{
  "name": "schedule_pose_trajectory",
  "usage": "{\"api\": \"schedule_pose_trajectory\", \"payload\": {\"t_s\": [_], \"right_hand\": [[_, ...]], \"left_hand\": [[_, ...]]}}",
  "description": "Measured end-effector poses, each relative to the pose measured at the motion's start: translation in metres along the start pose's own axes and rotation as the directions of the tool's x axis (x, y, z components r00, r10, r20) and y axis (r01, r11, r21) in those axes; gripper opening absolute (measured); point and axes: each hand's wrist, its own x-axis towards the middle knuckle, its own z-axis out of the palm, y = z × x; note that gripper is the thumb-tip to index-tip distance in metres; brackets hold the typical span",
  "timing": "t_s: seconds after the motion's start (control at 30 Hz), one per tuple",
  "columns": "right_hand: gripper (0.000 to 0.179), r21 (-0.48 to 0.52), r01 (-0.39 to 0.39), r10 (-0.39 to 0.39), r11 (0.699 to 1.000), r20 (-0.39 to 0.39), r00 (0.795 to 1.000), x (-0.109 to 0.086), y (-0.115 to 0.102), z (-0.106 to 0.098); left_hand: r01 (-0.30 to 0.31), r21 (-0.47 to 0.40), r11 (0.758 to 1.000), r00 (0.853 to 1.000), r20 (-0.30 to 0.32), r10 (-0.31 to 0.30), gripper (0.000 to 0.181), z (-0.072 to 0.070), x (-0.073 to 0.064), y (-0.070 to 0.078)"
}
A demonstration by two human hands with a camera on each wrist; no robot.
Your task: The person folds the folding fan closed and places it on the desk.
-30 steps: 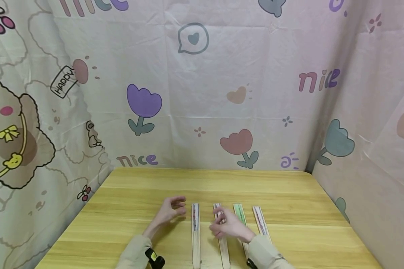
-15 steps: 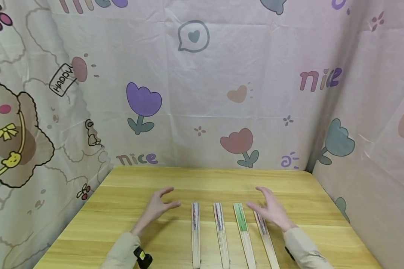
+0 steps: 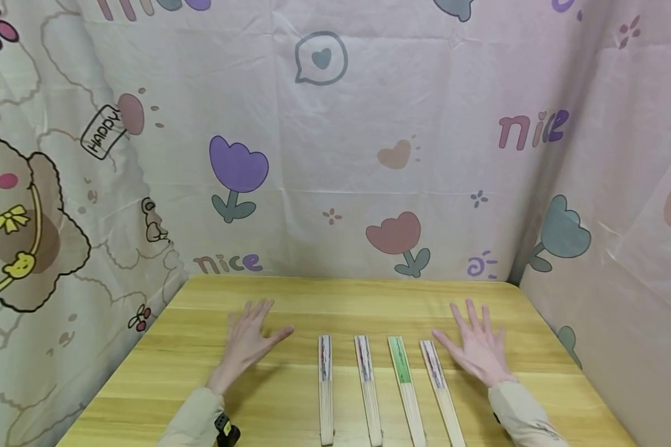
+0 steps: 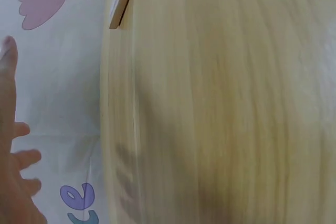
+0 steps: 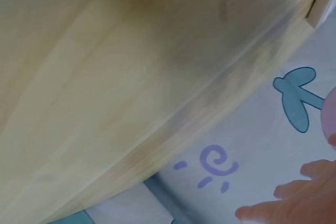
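Several folded hand fans lie side by side on the table in the head view, their pale wooden ribs toward the near edge. The leftmost fan (image 3: 325, 391) and its neighbour (image 3: 368, 391) show dark-marked paper at the far end. A fan with green paper (image 3: 406, 391) comes after them, then the rightmost fan (image 3: 443, 391), slightly slanted. My left hand (image 3: 247, 338) hovers left of the row with fingers spread, holding nothing. On the other side, my right hand (image 3: 479, 347) is spread too, apart from the rightmost fan. Each wrist view catches a fan's end at its upper edge.
The wooden table (image 3: 257, 298) runs back to a printed curtain (image 3: 324, 155) with flowers and words. More of this cloth (image 3: 620, 205) hangs along both sides. A small black device (image 3: 226, 429) is on the left wrist.
My right hand has moved right, off the second fan and past the rightmost one. My left hand has drawn a little left. Both hands have gone from loosely bent fingers to spread ones.
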Motion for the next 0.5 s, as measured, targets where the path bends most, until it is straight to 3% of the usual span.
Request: {"api": "schedule_pose_trajectory", "payload": {"t_s": [0.2,0.5], "right_hand": [[0.085,-0.031,-0.035,0.035,0.999,0.018,0.999,-0.003,0.009,0.003],[0.085,-0.022,-0.059,0.06,0.998,0.054,0.997,-0.004,0.014,0.002]], "left_hand": [[0.07,0.115,0.991,0.989,0.12,-0.084,0.086,-0.003,-0.007,0.002],[0.086,0.177,0.98,0.989,0.101,-0.105,0.087,0.0,-0.01,-0.001]]}}
